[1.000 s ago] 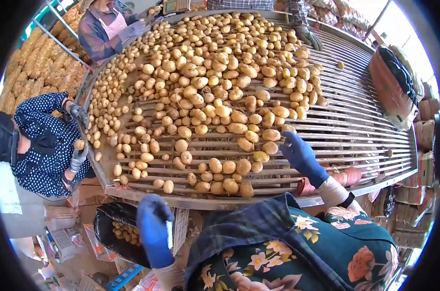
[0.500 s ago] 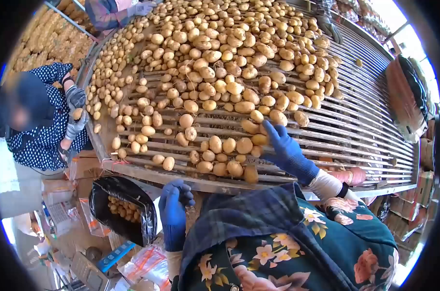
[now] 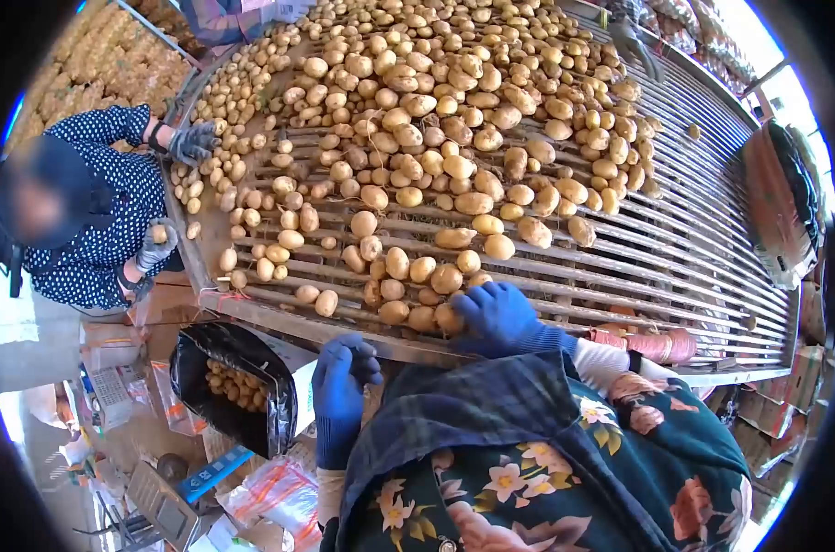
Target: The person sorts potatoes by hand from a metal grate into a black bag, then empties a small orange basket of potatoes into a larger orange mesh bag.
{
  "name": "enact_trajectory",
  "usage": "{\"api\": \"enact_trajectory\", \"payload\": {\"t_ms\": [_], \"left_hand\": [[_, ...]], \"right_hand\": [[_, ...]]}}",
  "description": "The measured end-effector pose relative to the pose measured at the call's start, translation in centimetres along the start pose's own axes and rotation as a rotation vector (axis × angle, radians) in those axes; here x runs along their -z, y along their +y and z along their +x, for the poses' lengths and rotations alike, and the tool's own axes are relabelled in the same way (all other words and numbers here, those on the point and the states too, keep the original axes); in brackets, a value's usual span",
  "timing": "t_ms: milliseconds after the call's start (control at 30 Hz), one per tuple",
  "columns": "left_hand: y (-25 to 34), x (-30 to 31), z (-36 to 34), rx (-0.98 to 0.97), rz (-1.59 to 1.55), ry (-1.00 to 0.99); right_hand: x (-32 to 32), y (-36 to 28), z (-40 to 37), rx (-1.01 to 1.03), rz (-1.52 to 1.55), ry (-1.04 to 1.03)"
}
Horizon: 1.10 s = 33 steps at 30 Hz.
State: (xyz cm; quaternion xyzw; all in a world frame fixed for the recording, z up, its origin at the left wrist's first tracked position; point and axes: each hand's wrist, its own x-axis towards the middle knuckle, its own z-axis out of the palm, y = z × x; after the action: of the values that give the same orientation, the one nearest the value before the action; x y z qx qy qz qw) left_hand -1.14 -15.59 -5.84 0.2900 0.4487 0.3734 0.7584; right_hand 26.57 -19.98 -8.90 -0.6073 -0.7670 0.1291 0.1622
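Several potatoes (image 3: pixel 422 269) lie near the front edge of the slatted rack (image 3: pixel 565 276). My right hand (image 3: pixel 498 315), in a blue knitted glove, is cupped low over the slats at this edge. Its fingers rest against the right side of a potato (image 3: pixel 449 318) and do not wrap round it. My left hand (image 3: pixel 340 370), also blue-gloved, hovers just outside the front rail with loosely bent fingers apart and no object visible in it. Left of it stands a box lined with a black plastic bag (image 3: pixel 284 414), holding small potatoes (image 3: pixel 238 385).
A large potato heap (image 3: pixel 436 110) covers the rack's far side. At left, a co-worker (image 3: pixel 114 202) holds a potato and reaches over the rack. Other gloved hands show at the far edge. Pink twine rolls (image 3: pixel 661 346) lie front right; a scale (image 3: pixel 160 506) stands lower left.
My right hand has come down and left towards the front edge, among the nearest potatoes. The co-worker's hands have separated, one reaching onto the rack. My left hand has hardly moved.
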Motion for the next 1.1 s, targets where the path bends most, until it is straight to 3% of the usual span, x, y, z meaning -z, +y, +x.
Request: {"api": "enact_trajectory", "payload": {"t_ms": [133, 200, 267, 333, 400, 433, 533, 633, 700, 833, 900, 933, 1000, 1033, 1100], "left_hand": [[-0.6, 0.3, 0.3, 0.044, -0.123, -0.030], [-0.7, 0.5, 0.2, 0.049, -0.170, -0.086], [-0.5, 0.3, 0.1, 0.054, -0.119, -0.080], [0.4, -1.3, 0.1, 0.068, -0.064, -0.081], [1.6, -3.9, 0.2, 0.076, 0.045, -0.140], [1.4, -4.0, 0.7, 0.103, -0.031, -0.246], [1.4, -6.0, 1.4, 0.111, 0.022, -0.302], [1.1, -6.2, 1.6, 0.121, 0.059, -0.236], [0.7, -6.0, 1.8, 0.126, 0.067, -0.239], [-0.4, -5.1, 2.4, 0.168, 0.007, -0.250], [-0.4, -4.9, 2.2, 0.174, 0.051, -0.270], [0.1, -5.3, 1.8, 0.197, -0.088, -0.275], [0.3, -5.4, 1.7, 0.221, -0.227, -0.280], [0.2, -5.0, 1.8, 0.222, -0.258, -0.320], [-0.1, -4.3, 2.0, 0.223, -0.293, -0.356]], "right_hand": [[-1.5, -1.5, 1.9, 0.067, -0.212, -0.015], [-1.0, -1.5, 2.3, 0.048, -0.142, -0.072], [1.3, -1.0, 2.8, -0.113, 0.499, -0.068], [3.0, -0.9, 3.4, -0.388, 1.122, -0.289], [3.2, -1.0, 3.4, -0.392, 1.417, -0.343], [3.5, -1.2, 3.5, -0.385, 1.411, -0.342], [3.7, -1.9, 3.5, -0.358, 1.438, -0.383], [3.3, -2.1, 3.4, -0.291, 1.478, -0.312], [3.8, -2.7, 3.3, -0.228, 1.289, -0.204], [1.6, -2.4, 3.5, -0.162, 1.220, -0.061], [1.3, -2.3, 4.1, -0.175, 1.438, 0.032], [1.5, -1.8, 4.1, -0.176, 1.439, 0.033], [2.2, -0.4, 3.6, -0.488, 1.432, 0.082], [2.9, -0.1, 3.6, -0.545, 1.438, 0.143], [4.2, 0.5, 3.0, -0.568, 1.385, 0.074]]}}
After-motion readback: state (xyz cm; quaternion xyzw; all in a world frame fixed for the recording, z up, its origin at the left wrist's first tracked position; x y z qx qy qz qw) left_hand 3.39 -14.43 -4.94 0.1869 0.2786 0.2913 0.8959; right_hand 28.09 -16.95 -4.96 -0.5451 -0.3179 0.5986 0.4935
